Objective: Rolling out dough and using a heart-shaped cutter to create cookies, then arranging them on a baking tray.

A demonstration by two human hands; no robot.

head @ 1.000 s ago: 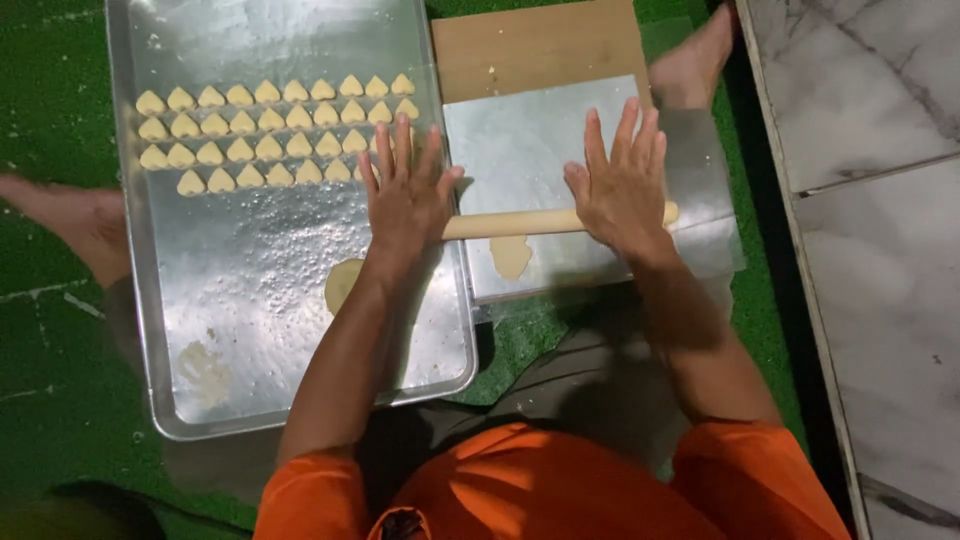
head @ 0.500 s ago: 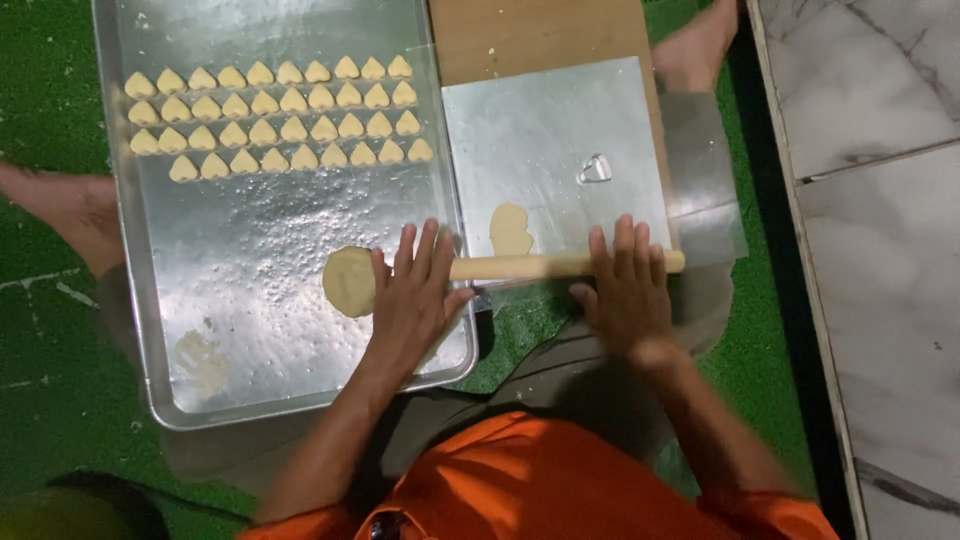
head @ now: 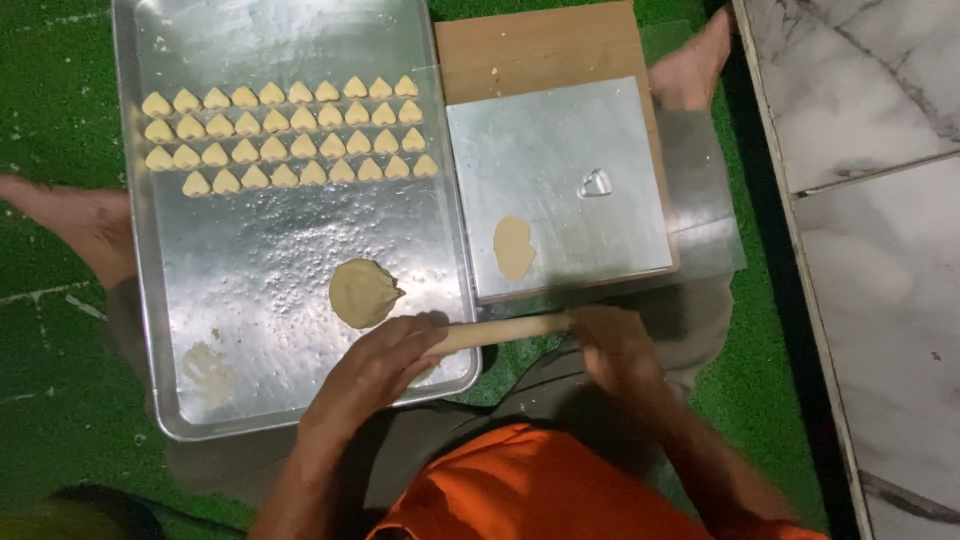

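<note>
A wooden rolling pin (head: 505, 330) lies crosswise near me. My left hand (head: 375, 365) grips its left end over the near edge of the metal baking tray (head: 150, 330). My right hand (head: 615, 345) grips its right end, below the foil-covered board (head: 560, 160). A flattened round of dough (head: 363, 293) lies on the tray just beyond my left hand. A smaller flat dough piece (head: 513, 247) rests on the foil. Several rows of small heart-shaped dough pieces (head: 285, 135) fill the far part of the tray. A clear heart-shaped cutter (head: 596, 183) sits on the foil.
Green turf (head: 60, 90) covers the floor. My bare feet show at the left (head: 75, 215) and at the top right (head: 690, 65). A marble surface (head: 870, 200) runs along the right. A dough smear (head: 208, 365) marks the tray's near left.
Both hands have drawn the rolling pin back toward me, off the foil board to its near edge. The small dough piece on the foil and the round on the tray are now uncovered.
</note>
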